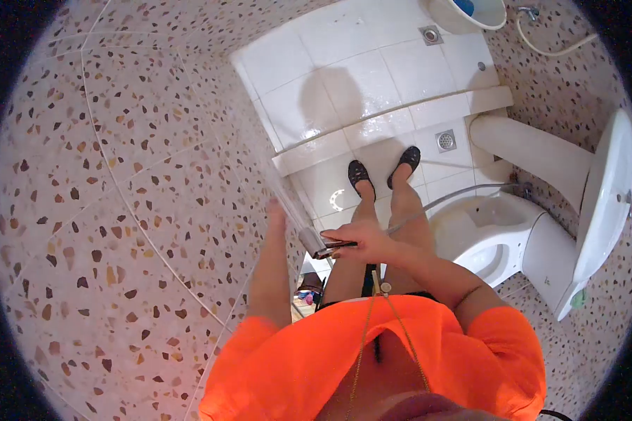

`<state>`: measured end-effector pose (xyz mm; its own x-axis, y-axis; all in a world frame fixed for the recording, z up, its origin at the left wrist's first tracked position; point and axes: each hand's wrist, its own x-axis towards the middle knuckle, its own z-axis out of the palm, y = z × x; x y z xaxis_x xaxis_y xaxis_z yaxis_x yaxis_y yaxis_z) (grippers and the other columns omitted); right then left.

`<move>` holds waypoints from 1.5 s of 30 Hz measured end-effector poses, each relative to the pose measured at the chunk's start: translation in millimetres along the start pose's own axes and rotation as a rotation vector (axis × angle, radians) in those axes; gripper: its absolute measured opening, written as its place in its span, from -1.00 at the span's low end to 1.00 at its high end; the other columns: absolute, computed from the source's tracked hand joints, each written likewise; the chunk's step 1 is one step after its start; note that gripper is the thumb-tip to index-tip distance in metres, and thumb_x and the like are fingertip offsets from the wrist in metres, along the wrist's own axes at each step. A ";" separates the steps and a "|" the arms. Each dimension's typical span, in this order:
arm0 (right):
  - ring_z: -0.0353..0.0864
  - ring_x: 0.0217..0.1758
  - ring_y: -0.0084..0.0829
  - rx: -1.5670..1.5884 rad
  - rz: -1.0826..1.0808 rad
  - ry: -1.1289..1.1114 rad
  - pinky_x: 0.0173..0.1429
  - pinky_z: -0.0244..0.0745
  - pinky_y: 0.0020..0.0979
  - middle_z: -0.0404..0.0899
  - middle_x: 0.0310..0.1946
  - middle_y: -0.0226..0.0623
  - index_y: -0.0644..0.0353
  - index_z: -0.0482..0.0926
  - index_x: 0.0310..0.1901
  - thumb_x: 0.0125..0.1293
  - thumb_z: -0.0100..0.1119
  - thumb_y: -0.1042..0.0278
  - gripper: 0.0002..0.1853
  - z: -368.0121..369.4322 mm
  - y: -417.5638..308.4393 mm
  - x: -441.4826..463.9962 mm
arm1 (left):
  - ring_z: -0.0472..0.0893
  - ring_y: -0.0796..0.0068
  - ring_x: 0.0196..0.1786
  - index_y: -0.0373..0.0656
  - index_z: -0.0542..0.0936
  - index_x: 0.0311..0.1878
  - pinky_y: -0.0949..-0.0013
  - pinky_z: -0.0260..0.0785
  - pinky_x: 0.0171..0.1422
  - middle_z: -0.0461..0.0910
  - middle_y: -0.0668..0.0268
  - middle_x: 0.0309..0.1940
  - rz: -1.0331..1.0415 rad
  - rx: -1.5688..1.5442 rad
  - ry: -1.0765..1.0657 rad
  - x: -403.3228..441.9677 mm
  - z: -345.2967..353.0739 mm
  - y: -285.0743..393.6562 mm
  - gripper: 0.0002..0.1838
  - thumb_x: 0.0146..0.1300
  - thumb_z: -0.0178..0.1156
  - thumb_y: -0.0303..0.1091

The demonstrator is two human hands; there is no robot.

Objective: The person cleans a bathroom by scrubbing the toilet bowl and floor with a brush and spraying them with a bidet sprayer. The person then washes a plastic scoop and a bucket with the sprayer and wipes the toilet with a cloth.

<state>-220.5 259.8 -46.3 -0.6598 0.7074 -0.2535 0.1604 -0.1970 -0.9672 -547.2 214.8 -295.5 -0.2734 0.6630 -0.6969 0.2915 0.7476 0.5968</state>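
My right hand [366, 240] is closed around the handle of a silver bidet sprayer [312, 243] in front of my legs. A grey hose [451, 198] runs from it to a fitting on the right. From the sprayer's head a stream of water [281, 189] shoots away towards the foot of the speckled wall. My left hand [277, 212] reaches forward on the left, close to that wall and beside the water. It is smeared, so its fingers do not show clearly.
On the right stand a white toilet [534, 245] and a washbasin on a pedestal [534, 144]. A raised tile ledge [393, 130] crosses the floor beyond my black shoes. Further off are a bucket [463, 21], a floor drain [445, 141] and a tap [529, 12]. Speckled wall [119, 210] fills the left.
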 end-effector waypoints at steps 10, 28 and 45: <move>0.53 -0.27 -0.15 0.036 -0.092 0.099 -0.20 0.42 -0.29 0.54 -0.30 -0.19 0.04 0.40 0.08 0.11 0.12 0.06 -0.51 -33.4 -9.9 6.0 | 0.44 0.52 -0.05 -0.25 0.40 -0.06 0.36 0.37 -0.12 0.44 0.26 -0.12 -0.183 -1.025 -0.070 59.7 29.8 209.0 -0.72 0.28 -0.05 -0.24; 0.50 -0.47 -0.41 0.023 0.150 0.525 -0.39 0.33 -0.46 0.54 -0.47 -0.21 0.05 0.54 -0.09 -0.01 0.25 0.18 -0.61 -179.0 -5.4 15.8 | 0.54 0.35 -0.35 -0.14 0.42 -0.08 0.28 0.39 -0.23 0.50 0.34 -0.33 -0.406 -0.499 -0.225 59.5 139.7 273.1 -0.73 0.15 0.06 -0.30; 0.39 -0.44 -0.68 0.743 0.120 1.579 -0.34 0.32 -0.68 0.52 -0.39 -0.38 0.24 0.39 0.09 0.17 0.10 0.41 -0.59 -393.7 -14.3 -90.8 | 0.52 0.55 -0.31 -0.17 0.57 -0.25 0.44 0.31 -0.29 0.54 0.41 -0.41 0.121 0.270 -0.845 79.1 506.2 530.4 -0.78 0.08 0.10 -0.27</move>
<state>126.1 465.6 -16.0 0.6868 0.5023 -0.5254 -0.4886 -0.2161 -0.8453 49.8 643.5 -235.3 0.5082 0.4065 -0.7593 0.5097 0.5687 0.6456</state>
